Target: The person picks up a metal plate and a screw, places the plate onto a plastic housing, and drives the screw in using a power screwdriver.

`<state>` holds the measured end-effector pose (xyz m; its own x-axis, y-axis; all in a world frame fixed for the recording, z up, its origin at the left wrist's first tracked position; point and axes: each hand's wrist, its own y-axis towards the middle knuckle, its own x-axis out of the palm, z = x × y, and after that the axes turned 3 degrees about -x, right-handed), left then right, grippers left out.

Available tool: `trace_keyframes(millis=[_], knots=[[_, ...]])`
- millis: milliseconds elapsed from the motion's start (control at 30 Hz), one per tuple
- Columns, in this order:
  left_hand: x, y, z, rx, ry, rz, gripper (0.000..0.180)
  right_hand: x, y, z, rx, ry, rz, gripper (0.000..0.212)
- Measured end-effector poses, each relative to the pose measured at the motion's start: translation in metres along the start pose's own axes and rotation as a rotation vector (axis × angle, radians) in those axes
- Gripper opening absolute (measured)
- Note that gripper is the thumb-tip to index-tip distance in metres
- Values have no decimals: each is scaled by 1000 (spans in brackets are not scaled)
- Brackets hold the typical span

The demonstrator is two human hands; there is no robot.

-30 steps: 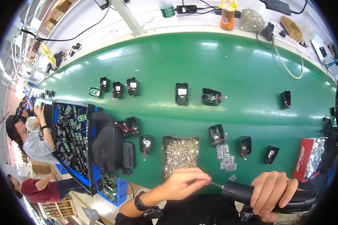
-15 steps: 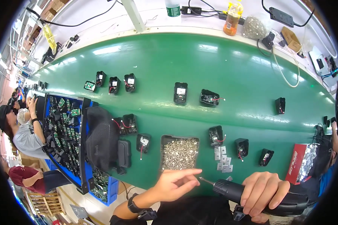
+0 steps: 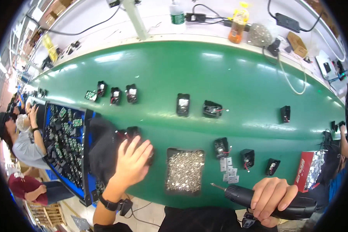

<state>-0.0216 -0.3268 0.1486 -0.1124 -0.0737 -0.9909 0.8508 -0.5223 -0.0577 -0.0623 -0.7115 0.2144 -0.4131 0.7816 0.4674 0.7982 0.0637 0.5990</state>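
My left hand (image 3: 132, 164) reaches over a black plastic housing (image 3: 151, 157), its fingers stretched and apart. The hand covers most of that housing, and the thumb is hidden. In my right hand (image 3: 273, 197) is a black electric screwdriver (image 3: 241, 195), held level with its thin bit pointing left. Between the hands, a dark tray (image 3: 167, 170) full of small metal screws lies on the green table (image 3: 174, 62). Several small square metal plates (image 3: 229, 170) lie right of the tray. Near them stand open black housings with red wires, such as one housing (image 3: 221, 148) and another (image 3: 247, 158).
A blue-lined bin (image 3: 86, 154) of circuit boards and black parts stands at left, a dark cloth-like bag (image 3: 102, 149) beside it. More housings (image 3: 183, 104) sit farther back. A red box (image 3: 304, 170) is at right. Bottles (image 3: 239, 27) line the back shelf. Co-workers (image 3: 25, 143) are at left.
My left hand has moved left from beside the screwdriver tip to the housing near the bag. My right hand keeps hold of the screwdriver. The view has tilted slightly upward.
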Motion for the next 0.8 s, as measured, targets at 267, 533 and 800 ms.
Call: trace_keyframes(millis=[267,533,800], knots=[[-29,61,17,54,-200,429,72,-28,6,-18,-84,-116,39,50],[35,258,142,448,-478,190,84,-101,39,-31,-101,-588,91,51],[77,282,168,444,-518,36,96,-155,26,18,-65,-575,129,50]])
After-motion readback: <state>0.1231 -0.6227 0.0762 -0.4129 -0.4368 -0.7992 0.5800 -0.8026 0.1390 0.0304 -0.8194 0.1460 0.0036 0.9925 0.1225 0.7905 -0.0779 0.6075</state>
